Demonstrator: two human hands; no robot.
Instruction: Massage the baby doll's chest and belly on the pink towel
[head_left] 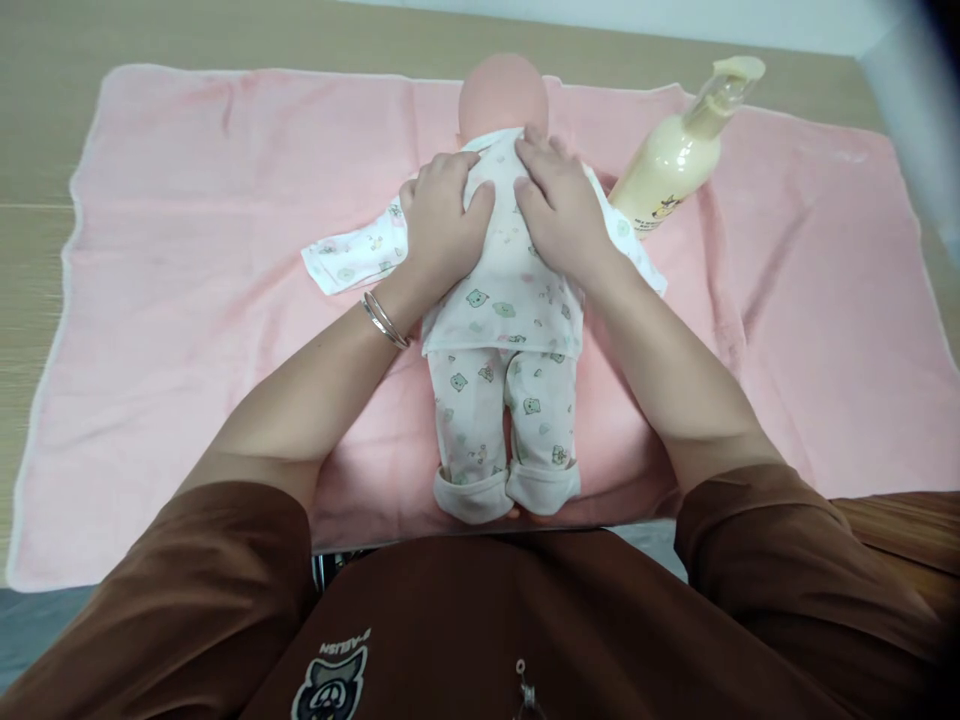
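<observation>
My left hand (448, 215) and right hand (564, 208) lie unclenched, grasping nothing, on the doll's (502, 255) back; doll apparently face-down on pink blanket (187, 300). Likely light, firm under soft, shifting clothing (472, 400); best held by trunk sides.

Doll (504, 270): face hidden, hands unseen.
Bottle (671, 165): base behind sleeve (636, 252), small print unreadable.
Blanket (187, 250): right edge partly cut.
Logo (330, 688): cut off below.
</observation>
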